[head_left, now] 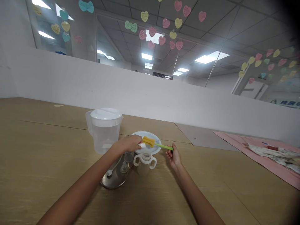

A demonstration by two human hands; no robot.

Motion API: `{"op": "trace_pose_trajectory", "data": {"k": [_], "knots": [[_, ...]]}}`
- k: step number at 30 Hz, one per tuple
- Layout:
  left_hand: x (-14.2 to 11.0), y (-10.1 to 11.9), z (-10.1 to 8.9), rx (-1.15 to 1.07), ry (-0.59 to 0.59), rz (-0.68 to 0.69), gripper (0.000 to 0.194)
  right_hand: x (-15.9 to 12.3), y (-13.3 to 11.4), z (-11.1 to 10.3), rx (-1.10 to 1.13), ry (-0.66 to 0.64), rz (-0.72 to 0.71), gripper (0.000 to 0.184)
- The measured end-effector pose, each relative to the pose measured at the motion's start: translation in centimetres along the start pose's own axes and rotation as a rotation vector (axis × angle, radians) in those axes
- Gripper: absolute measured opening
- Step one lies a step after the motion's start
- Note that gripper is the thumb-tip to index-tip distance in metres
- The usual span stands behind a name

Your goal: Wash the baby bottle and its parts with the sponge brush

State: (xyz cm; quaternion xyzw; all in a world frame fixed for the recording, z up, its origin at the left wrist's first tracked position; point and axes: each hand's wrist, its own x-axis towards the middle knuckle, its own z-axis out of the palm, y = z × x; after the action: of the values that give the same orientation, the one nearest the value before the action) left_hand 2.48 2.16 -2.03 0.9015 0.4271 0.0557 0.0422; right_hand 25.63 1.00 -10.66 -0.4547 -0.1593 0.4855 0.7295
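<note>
My right hand (174, 157) is closed round the green handle of a bottle brush (148, 141), whose yellow sponge head points left over a white plate (153, 151). At the left end of the sponge, my left hand (130, 143) pinches a small white piece (142, 145); its exact kind is unclear. Just in front of the plate stands a baby bottle (143, 167) with two side handles and an uncovered mouth. Under my left forearm lies a shiny metal tray (113, 183) with a clear nipple (124, 167), a clear cup-like part (128, 157) and a thin straw piece (109, 172), partly hidden.
A clear lidded pitcher (105, 136) holding water stands behind my left forearm. On the right, a pink cloth (248, 157) carries crumpled fabric (274, 153). A white wall (152, 100) with windows above bounds the table's back.
</note>
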Motion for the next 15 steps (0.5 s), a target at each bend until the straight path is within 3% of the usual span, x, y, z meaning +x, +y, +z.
{"op": "trace_pose_trajectory", "data": {"k": [8,15], "knots": [[0.7,-1.2,0.6,-0.050,0.188,-0.002,0.023,0.0,-0.1,0.0,0.032,0.008,0.018,0.026],[0.6,-0.4,0.5,-0.007,0.249,0.007,0.021,-0.3,-0.4,0.2,0.064,-0.030,0.066,0.028]]}}
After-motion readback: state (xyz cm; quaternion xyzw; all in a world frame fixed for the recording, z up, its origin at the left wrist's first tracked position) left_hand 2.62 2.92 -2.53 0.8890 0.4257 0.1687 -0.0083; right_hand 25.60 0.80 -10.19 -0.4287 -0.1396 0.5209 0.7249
